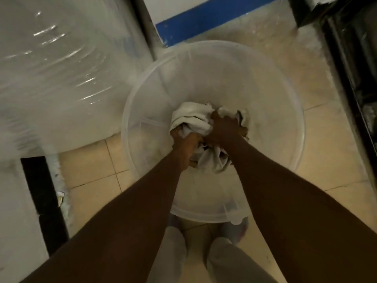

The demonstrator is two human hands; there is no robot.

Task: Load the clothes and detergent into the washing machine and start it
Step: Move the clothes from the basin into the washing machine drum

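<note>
A bundle of white clothes (191, 117) lies inside a large clear plastic basin (271, 94) that stands on the tiled floor in front of me. Both my arms reach down into the basin. My left hand (183, 139) grips the bundle from the left and underneath. My right hand (224, 127) is closed over the top right of the same bundle. A loose white end of cloth (212, 160) hangs below my wrists. The white washing machine (51, 78), wrapped in shiny plastic film, stands at the left, blurred.
Beige floor tiles (93, 166) surround the basin. A white wall with a blue skirting stripe (204, 21) runs at the back. A dark frame or cabinet (355, 78) lines the right side. A black gap (40, 197) lies beside a white surface at the lower left. My legs in pale trousers (224, 260) are below.
</note>
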